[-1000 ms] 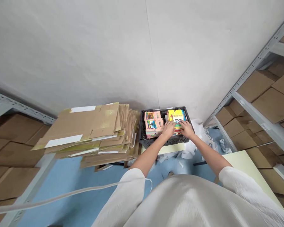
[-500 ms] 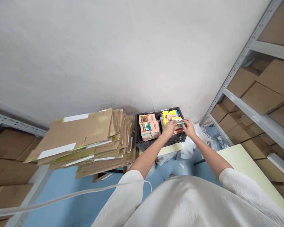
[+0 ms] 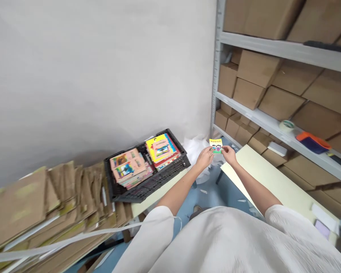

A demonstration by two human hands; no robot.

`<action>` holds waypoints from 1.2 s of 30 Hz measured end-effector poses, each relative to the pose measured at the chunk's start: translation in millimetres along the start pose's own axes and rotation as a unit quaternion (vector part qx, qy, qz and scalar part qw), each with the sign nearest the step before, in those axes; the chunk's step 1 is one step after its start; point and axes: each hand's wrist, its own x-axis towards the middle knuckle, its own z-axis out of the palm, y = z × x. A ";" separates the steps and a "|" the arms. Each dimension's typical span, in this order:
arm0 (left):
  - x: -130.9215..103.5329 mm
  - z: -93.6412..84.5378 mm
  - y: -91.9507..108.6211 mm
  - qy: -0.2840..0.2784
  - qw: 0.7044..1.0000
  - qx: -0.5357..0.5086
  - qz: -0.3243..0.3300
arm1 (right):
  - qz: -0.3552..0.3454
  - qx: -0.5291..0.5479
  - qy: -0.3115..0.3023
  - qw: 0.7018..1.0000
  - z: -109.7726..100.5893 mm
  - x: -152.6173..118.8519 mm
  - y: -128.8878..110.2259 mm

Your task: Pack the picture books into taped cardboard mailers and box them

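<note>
A small yellow and green booklet (image 3: 216, 145) with cartoon figures on its cover is held up between both hands. My left hand (image 3: 205, 156) pinches its left edge, and my right hand (image 3: 228, 153) grips the right edge. To the left of the hands, a black plastic crate (image 3: 153, 186) stands tilted in view. Inside it are a stack of pink booklets (image 3: 127, 167) on the left and yellow and red books (image 3: 153, 143) on the right, with a small pink booklet on top.
Flattened cardboard (image 3: 19, 204) is piled at the left. A pale table (image 3: 272, 182) extends at the right, below a metal shelf (image 3: 261, 115) of cardboard boxes. Tape (image 3: 287, 126) and an orange and blue item (image 3: 313, 142) lie on the shelf. White paper (image 3: 196, 146) is heaped behind my hands.
The view has turned right. My hands have moved from over the crate to the space right of it, with the booklet lifted away. The pale table and shelf now show more fully.
</note>
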 end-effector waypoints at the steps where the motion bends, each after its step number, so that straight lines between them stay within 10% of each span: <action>1: 6.7 16.9 13.9 -0.014 1.000 -0.013 0.010 | 0.018 -0.001 0.018 1.000 -20.2 -4.6 14.6; 9: 41.9 138.6 112.6 -0.145 0.983 -0.105 0.032 | 0.154 -0.027 0.112 0.981 -160.2 -61.6 111.4; 16: 60.6 203.8 150.7 -0.230 0.962 -0.141 0.040 | 0.216 -0.041 0.132 0.966 -215.2 -106.6 152.6; 27: 94.7 270.8 96.9 -0.404 0.899 -0.129 0.108 | 0.364 -0.077 0.167 0.913 -176.8 -116.9 180.5; 36: 131.9 300.5 57.3 -0.400 0.897 -0.163 0.089 | 0.385 -0.073 0.213 0.895 -150.9 -58.9 201.2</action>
